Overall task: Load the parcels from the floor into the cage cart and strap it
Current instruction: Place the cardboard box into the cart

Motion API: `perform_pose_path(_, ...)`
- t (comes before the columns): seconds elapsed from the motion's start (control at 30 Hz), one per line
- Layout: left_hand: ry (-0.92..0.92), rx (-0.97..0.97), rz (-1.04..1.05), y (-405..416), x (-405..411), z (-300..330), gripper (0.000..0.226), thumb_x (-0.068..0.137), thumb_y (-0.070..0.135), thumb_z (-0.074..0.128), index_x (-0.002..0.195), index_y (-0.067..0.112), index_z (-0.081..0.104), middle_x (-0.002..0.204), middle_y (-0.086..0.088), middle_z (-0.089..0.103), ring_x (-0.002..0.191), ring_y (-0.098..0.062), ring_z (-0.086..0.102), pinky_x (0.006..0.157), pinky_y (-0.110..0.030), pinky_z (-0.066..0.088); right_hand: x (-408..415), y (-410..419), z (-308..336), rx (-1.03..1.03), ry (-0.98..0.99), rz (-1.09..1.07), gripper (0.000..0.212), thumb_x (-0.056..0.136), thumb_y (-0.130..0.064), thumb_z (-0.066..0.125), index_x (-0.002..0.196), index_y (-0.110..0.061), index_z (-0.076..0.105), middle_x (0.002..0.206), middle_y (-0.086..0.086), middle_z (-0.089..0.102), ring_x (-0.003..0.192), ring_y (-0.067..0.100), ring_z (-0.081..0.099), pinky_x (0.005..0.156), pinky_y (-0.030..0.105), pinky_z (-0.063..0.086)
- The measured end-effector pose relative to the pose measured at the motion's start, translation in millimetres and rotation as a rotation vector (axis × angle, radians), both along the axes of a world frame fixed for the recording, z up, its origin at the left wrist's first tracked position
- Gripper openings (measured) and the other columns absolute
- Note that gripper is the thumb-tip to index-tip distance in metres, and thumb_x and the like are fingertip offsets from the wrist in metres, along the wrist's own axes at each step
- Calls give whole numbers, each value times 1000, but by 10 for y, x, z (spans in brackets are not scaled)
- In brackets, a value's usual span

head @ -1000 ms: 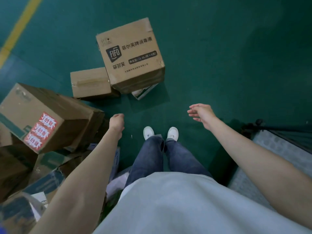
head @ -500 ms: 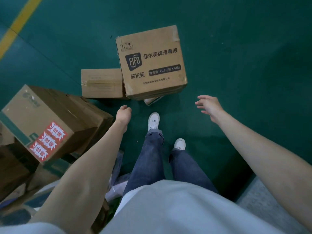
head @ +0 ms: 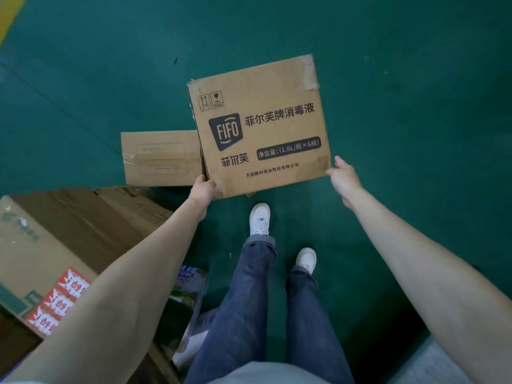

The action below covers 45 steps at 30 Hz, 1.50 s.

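Note:
A brown FIFO-printed carton (head: 263,126) stands on the green floor in front of my feet. My left hand (head: 203,188) grips its near left corner, thumb on the top face. At the near right corner my right hand (head: 343,177) holds the carton, thumb up along the side edge and fingers hidden behind the cardboard. A smaller flat parcel (head: 160,159) lies against the carton's left side. The cage cart shows only as a grey patch (head: 435,364) at the bottom right.
A large carton with red stickers (head: 55,239) sits on a heap of parcels at the left, with a printed packet (head: 188,286) beside my left leg. A yellow floor line (head: 8,20) runs at the top left. Green floor spreads ahead and right.
I stepped toward the FIFO carton. Both hands, free in the air before, reached forward and took hold of its near corners.

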<state>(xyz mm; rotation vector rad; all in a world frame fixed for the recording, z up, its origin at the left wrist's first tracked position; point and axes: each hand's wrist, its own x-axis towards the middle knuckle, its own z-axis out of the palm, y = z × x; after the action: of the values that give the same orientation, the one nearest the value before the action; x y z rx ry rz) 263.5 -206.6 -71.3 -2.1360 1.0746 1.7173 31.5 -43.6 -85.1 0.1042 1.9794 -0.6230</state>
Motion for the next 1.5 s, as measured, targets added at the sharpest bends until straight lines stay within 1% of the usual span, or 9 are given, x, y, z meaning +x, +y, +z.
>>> perform_pose_path(0.07,-3,22,2,-19,-8,-64,44,106,10,31,149,13,33,149,-6,43,136,-24,39,95,-30,35,4,14,-60,21,-25,8,62,102,-7,39,158,-16,16,163,2,21,149,21,25,119,38,21)
perform_pose_path(0.33,24,81,89,77,36,-235,48,104,17,40,151,16,31,153,-5,37,142,-27,32,118,-45,22,20,3,-180,64,-58,48,70,102,-1,38,159,-18,1,166,5,2,152,24,12,121,45,13)
perform_pose_path(0.57,19,-39,153,20,59,-17,50,102,10,38,152,18,32,148,-5,41,121,-19,41,102,-36,33,140,24,-113,34,-29,-15,57,101,-7,46,154,-12,25,152,11,21,135,26,37,117,45,27)
perform_pose_path(0.8,77,-172,100,-128,56,394,48,103,9,29,149,21,38,129,6,49,112,-12,42,94,-30,39,152,98,276,-49,66,-226,21,103,-18,48,124,-15,47,133,5,34,109,22,48,106,53,41)
perform_pose_path(0.9,91,-187,0,-148,8,559,48,104,12,28,150,22,38,136,4,52,112,-15,47,86,-26,44,195,226,517,-51,63,-329,6,104,-20,47,104,-15,50,133,5,40,114,30,55,100,56,48)
perform_pose_path(1.0,94,-157,-107,-118,-79,748,49,101,13,32,149,21,39,137,1,54,111,-17,50,65,-20,45,270,448,790,-45,31,-392,15,104,-13,45,91,-16,50,132,8,51,109,27,55,99,58,46)
perform_pose_path(1.13,136,-112,-197,25,-212,973,47,97,16,38,143,20,47,130,-2,61,105,-19,59,56,-20,49,375,799,1077,-28,26,-508,9,104,-10,44,102,-10,53,120,9,57,106,22,56,103,59,44)
perform_pose_path(1.3,174,-98,-329,260,-373,1116,51,86,17,40,136,19,52,123,-7,65,104,-27,64,74,-35,57,549,1283,1380,-42,70,-696,14,104,-10,42,115,-8,51,93,-4,51,80,7,48,91,46,46)
perform_pose_path(1.5,277,-103,-500,758,-756,1395,44,94,11,42,137,9,50,120,-9,64,93,-22,64,58,-27,52,798,1971,1512,-47,133,-954,9,101,-16,48,107,-13,54,113,5,53,93,17,49,87,43,47)
